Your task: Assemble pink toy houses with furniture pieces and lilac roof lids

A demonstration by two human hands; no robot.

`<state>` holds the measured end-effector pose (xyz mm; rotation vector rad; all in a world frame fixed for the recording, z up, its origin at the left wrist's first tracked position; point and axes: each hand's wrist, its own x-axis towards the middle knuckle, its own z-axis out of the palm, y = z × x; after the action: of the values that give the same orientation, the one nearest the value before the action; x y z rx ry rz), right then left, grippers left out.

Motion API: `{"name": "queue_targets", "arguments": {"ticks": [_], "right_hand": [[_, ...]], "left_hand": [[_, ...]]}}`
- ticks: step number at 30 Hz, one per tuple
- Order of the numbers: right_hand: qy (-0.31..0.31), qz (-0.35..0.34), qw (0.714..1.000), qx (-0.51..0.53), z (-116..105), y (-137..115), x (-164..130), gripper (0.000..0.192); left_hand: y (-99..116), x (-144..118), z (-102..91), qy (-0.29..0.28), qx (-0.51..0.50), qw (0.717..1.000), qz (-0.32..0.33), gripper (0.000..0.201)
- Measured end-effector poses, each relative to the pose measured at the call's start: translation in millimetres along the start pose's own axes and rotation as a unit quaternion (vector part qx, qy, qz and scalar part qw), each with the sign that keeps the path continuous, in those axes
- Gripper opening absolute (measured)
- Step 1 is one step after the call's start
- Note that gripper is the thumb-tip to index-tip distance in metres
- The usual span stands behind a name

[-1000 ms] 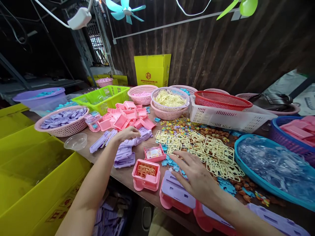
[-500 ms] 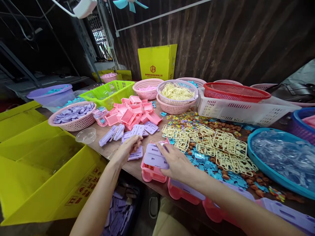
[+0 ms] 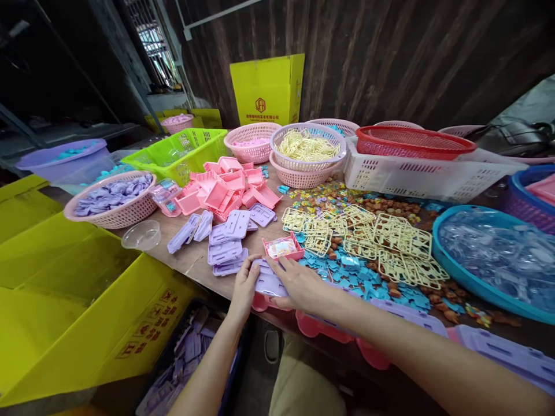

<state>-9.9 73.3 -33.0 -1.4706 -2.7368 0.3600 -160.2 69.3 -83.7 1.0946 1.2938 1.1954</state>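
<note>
A purple slotted plastic panel (image 3: 267, 282) lies over a pink plastic toy body (image 3: 260, 301) at the table's front edge. My left hand (image 3: 245, 286) grips the panel's left edge, thumb and fingers closed on it. My right hand (image 3: 303, 286) holds the right side, fingers across the top and thumb low at the front. Just beyond the fingers sits an open pink tray (image 3: 284, 247) with a clear printed packet inside. Loose purple panels (image 3: 224, 251) are stacked left of my hands. Behind them is a heap of pink plastic trays (image 3: 225, 188).
Cream plastic frames (image 3: 390, 242), blue pieces (image 3: 368, 286) and brown pieces cover the right side. A blue basin (image 3: 442, 231) holds clear plastic parts. More pink bodies with purple tops (image 3: 411, 316) line the front edge. A yellow carton (image 3: 130, 323) stands open at left; baskets line the back.
My left hand has moved from the loose purple panels to the left edge of the panel under my right hand. The pink tray with the packet now shows beyond my fingers. The view has shifted.
</note>
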Motion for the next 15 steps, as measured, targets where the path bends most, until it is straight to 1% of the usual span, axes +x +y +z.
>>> {"name": "queue_targets", "arguments": {"ticks": [5, 9, 10, 12, 13, 15], "right_hand": [[0.005, -0.012, 1.0, -0.007, 9.7, 0.5, 5.0, 0.091], [0.008, -0.017, 1.0, -0.004, 4.9, -3.4, 4.7, 0.093], [0.014, -0.021, 1.0, -0.002, 1.8, -4.2, 0.7, 0.093], [0.052, -0.04, 0.998, 0.008, -7.5, -4.4, -15.1, 0.087], [0.079, -0.049, 0.996, 0.014, -13.8, -3.2, -27.2, 0.08], [0.122, -0.061, 0.99, 0.03, -28.7, 3.8, -58.9, 0.061]], "left_hand": [[-10.6, 3.3, -2.2, 0.018, 0.078, 0.996, 0.046, 0.038], [-7.9, 5.0, -7.1, 0.024, 0.129, 0.989, 0.074, 0.035], [-4.2, 4.0, -8.2, 0.024, 0.149, 0.985, 0.084, 0.033], [7.1, -0.4, -9.0, 0.026, 0.205, 0.972, 0.11, 0.028], [14.5, -3.7, -8.1, 0.041, 0.242, 0.961, 0.13, 0.027], [31.2, -10.7, -1.6, 0.088, 0.329, 0.922, 0.187, 0.025]]}}
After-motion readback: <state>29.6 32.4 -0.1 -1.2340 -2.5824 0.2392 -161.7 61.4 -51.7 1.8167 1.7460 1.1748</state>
